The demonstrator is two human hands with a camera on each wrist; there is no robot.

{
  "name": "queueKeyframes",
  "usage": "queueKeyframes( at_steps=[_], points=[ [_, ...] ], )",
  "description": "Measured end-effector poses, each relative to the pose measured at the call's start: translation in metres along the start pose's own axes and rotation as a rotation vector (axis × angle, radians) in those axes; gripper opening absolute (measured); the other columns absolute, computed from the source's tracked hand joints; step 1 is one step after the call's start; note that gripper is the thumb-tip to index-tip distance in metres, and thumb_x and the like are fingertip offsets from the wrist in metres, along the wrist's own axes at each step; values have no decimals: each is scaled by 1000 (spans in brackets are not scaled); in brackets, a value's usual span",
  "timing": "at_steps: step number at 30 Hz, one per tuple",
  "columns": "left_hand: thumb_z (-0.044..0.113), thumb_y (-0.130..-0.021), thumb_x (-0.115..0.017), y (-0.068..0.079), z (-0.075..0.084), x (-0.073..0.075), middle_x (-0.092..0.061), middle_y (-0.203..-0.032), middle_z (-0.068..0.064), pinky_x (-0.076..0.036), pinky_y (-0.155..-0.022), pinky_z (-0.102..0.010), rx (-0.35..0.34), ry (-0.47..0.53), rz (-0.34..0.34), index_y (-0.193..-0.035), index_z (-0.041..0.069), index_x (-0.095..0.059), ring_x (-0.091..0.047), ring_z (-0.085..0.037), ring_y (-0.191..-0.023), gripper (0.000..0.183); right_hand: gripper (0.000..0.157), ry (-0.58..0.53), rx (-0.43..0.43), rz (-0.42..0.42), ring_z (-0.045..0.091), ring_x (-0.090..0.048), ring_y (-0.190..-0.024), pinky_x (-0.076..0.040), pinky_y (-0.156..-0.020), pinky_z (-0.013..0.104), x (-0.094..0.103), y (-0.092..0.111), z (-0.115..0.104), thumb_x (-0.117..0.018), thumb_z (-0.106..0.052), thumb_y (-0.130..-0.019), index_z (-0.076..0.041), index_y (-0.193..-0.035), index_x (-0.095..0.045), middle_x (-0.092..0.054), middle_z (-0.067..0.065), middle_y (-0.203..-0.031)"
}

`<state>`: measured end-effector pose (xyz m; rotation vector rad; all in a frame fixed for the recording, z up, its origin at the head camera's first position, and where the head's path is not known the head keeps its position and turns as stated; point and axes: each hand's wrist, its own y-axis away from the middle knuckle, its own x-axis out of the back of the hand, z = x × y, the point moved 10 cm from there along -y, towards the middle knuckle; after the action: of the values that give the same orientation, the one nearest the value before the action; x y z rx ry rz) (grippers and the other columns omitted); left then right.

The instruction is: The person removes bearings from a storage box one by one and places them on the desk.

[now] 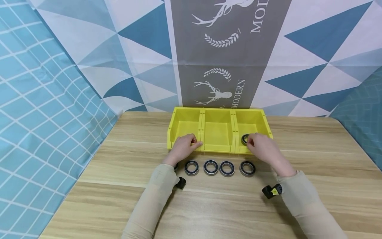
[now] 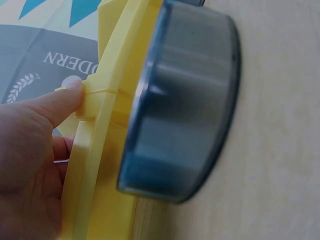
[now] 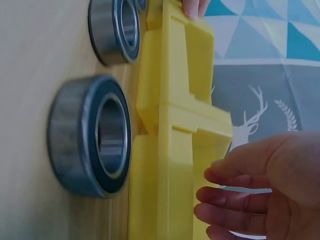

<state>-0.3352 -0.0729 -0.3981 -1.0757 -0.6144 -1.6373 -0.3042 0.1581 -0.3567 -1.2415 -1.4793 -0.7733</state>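
Observation:
My left hand [image 1: 184, 146] reaches over the front of the left yellow bin [image 1: 188, 127]. Its thumb rests straight on the bin's edge by the divider; the fingers dip behind the front wall, partly hidden, and nothing shows in their grasp. At the right yellow bin [image 1: 249, 127] is my right hand [image 1: 264, 147], with loosely bent fingers inside the front part. A ball bearing [image 1: 243, 139] lies in that bin beside these fingertips. In the right wrist view a gap shows between thumb and fingers [image 3: 232, 200], with nothing held there.
Several bearings stand in a row before the bins, among them a left one [image 1: 187, 168] and a right one [image 1: 253, 168]. Another bearing [image 1: 176, 167] is mostly hidden by the left wrist. Between the outer bins sits the middle bin [image 1: 218, 132]. A patterned cloth [image 1: 221, 59] hangs behind the table.

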Motion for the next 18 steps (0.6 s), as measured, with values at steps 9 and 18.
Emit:
queueKeyframes(
  at_steps=[9,18],
  points=[
    [45,-89,-53,-1,0,0,-49,-69,3,-30,-70,-31,-4,-7,2,-79,14,-51,-44,-14,-65,33,15,-2,-60,-21,24,-51,-70,-43,-60,37,-11,-16,14,-52,-10,-86,0,-94,-61,-55,16,-88],
    [45,-89,-52,0,-1,0,-49,-69,3,-29,-69,-30,-1,-7,-1,-79,14,-50,-43,-14,-65,33,32,9,-52,-88,36,-54,-92,-45,-78,48,-24,-28,19,-58,-15,-87,3,-115,-56,-51,25,-108]
  ],
)
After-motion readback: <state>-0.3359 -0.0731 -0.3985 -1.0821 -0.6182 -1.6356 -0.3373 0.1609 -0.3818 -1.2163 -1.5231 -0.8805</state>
